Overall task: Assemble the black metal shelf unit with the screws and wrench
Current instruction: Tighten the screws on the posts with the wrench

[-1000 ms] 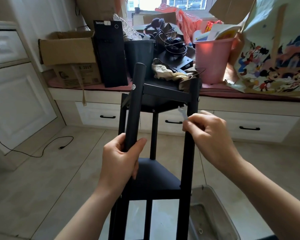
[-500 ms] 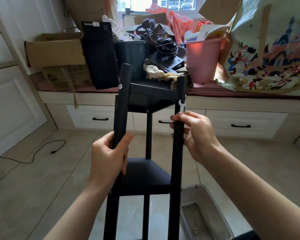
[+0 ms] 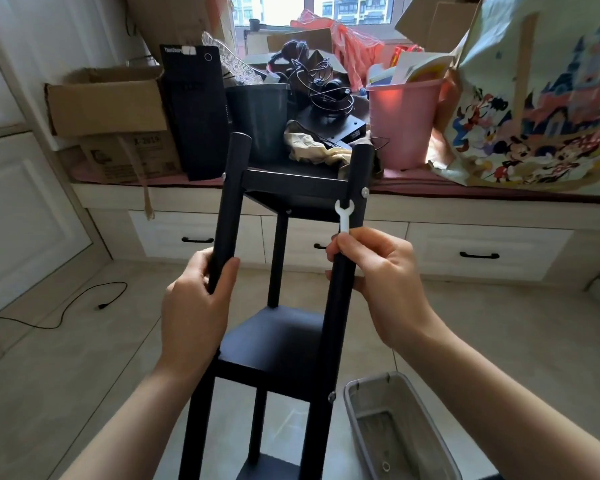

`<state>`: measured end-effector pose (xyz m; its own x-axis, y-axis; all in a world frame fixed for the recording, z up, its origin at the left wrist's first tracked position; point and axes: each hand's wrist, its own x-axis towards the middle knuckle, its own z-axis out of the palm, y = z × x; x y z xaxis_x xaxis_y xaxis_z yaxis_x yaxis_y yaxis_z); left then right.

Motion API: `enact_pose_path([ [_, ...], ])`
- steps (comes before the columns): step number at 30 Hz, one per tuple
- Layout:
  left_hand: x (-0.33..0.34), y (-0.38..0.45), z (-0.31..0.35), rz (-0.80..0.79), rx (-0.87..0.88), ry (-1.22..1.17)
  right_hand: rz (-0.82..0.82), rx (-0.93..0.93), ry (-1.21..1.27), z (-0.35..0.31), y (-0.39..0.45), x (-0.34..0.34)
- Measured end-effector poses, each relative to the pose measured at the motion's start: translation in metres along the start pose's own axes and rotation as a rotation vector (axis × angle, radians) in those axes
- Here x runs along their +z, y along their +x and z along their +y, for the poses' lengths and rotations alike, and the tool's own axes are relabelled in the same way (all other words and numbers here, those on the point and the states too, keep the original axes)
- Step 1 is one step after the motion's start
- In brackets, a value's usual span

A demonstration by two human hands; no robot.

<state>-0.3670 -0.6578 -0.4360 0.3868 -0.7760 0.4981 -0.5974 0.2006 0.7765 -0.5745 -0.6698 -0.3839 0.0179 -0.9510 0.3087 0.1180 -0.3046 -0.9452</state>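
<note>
The black metal shelf unit (image 3: pixel 278 341) stands upright on the floor in front of me, with its top tier near the window bench. My left hand (image 3: pixel 196 306) grips the left front post partway up. My right hand (image 3: pixel 383 282) pinches a small silver wrench (image 3: pixel 344 216) against the right front post, its open jaw pointing up. A silver screw head (image 3: pixel 365 192) sits on the right post at the top tier, just above and right of the wrench jaw. Another screw (image 3: pixel 332 396) shows on the same post at the middle tier.
A grey plastic tray (image 3: pixel 352 403) with a small ring inside lies on the floor at the lower right. Behind the shelf a window bench carries cardboard boxes (image 3: pixel 108 98), a black computer case (image 3: pixel 196 112), a pink bucket (image 3: pixel 400 129) and a cartoon bag (image 3: pixel 534 109). A black cable (image 3: pixel 84 306) trails on the left floor.
My right hand has slid the wrench up along the right post until its jaw sits just below the top screw. My left hand stays on the left post; the view shifted slightly.
</note>
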Motion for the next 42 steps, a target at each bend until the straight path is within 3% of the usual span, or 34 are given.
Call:
enact_pose_path([
  [4, -0.007, -0.014, 0.016, 0.151, 0.192, 0.101, -0.016, -0.039, -0.053, 0.0, 0.0, -0.002],
  [6, -0.003, -0.027, 0.028, 0.109, 0.259, 0.044, -0.039, -0.071, -0.109, -0.001, 0.001, -0.001],
  [11, 0.014, -0.051, 0.05, -0.338, -0.05, -0.346, -0.117, -0.12, -0.171, -0.006, 0.001, 0.005],
  [18, 0.022, -0.053, 0.054, -0.485, -0.287, -0.612, -0.132, -0.154, -0.186, -0.009, 0.006, 0.014],
  [21, 0.025, -0.055, 0.053, -0.539, -0.29, -0.626, -0.114, -0.155, -0.147, -0.007, 0.008, 0.017],
  [25, 0.029, -0.056, 0.048, -0.533, -0.244, -0.668, -0.096, -0.134, -0.114, -0.006, 0.009, 0.022],
  [31, 0.023, -0.051, 0.043, -0.519, -0.311, -0.817, -0.105, -0.215, -0.12, -0.009, 0.006, 0.031],
  [37, 0.008, -0.047, 0.04, -0.448, -0.206, -0.788, -0.174, -0.285, -0.102, -0.01, 0.004, 0.039],
  [42, 0.002, -0.046, 0.038, -0.402, -0.171, -0.753, -0.214, 0.015, 0.196, -0.011, 0.007, 0.032],
])
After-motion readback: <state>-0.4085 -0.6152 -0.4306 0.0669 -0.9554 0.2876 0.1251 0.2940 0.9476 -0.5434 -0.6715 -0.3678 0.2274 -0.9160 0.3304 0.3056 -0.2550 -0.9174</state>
